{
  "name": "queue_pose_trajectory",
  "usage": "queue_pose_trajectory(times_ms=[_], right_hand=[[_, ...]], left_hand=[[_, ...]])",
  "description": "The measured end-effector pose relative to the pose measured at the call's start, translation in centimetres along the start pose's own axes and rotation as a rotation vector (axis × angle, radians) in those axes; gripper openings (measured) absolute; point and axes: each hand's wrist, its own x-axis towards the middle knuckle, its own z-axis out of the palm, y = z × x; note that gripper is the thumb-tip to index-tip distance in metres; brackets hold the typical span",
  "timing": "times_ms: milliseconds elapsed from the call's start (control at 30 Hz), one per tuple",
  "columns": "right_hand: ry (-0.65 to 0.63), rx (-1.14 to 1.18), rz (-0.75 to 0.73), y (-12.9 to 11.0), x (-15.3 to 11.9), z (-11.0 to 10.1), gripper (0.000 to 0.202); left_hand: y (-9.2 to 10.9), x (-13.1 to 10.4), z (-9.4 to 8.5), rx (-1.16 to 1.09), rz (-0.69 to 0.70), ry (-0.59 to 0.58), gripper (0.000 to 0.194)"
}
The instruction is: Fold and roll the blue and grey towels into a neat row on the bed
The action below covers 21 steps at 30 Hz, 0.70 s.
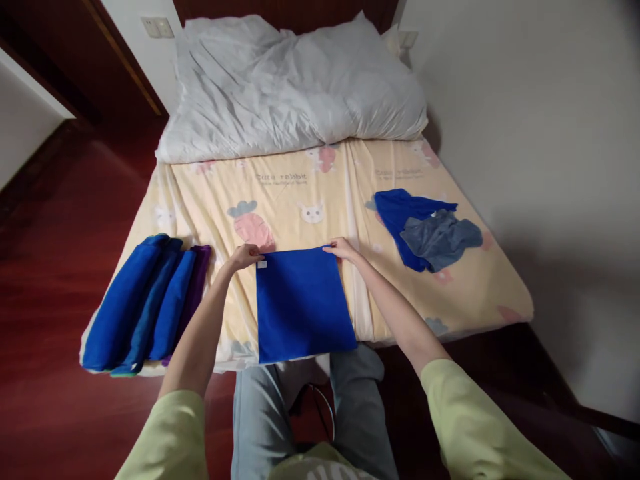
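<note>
Plain blue on the towel (304, 303) at centre; blues and purple on the bundles (120, 310) lower left; blue and grey on cloths (437, 240) at right; cream with pink carrots on the sheet (287, 200).

A rumpled white duvet (295, 87) lies before the dark headboard (320, 12); a double wall plate (157, 27) sits left.

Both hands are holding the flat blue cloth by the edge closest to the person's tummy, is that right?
Not the closest edge: the head view shows the left hand and right hand holding the flat blue cloth by its far edge.
</note>
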Motion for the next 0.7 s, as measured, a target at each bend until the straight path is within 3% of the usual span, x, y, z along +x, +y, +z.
queue_pose_trajectory(times_ms=[100,267,367,533,700], right_hand=[[-0.001,0.171,0.050,0.6,-0.4,-0.3,0.019],[0.017,0.205,0.041,1.7,-0.6,-0.1,0.026],[0.066,0.227,-0.031,2.2,-0.1,0.2,0.023],[0.261,0.207,-0.103,2.4,1.6,0.6,0.014],[0.355,-0.052,-0.143,2.4,3.0,1.8,0.003]], left_hand=[[-0.6,-0.7,0.0,-0.154,-0.039,-0.046,0.039],[-0.8,-1.3,0.4,-0.267,-0.087,-0.094,0.036],[-0.3,-1.1,0.1,-0.202,-0.118,0.003,0.030],[0.9,-0.1,0.0,-0.122,-0.116,0.189,0.019],[1.1,1.5,1.9,-0.069,-0.128,0.346,0.018]])
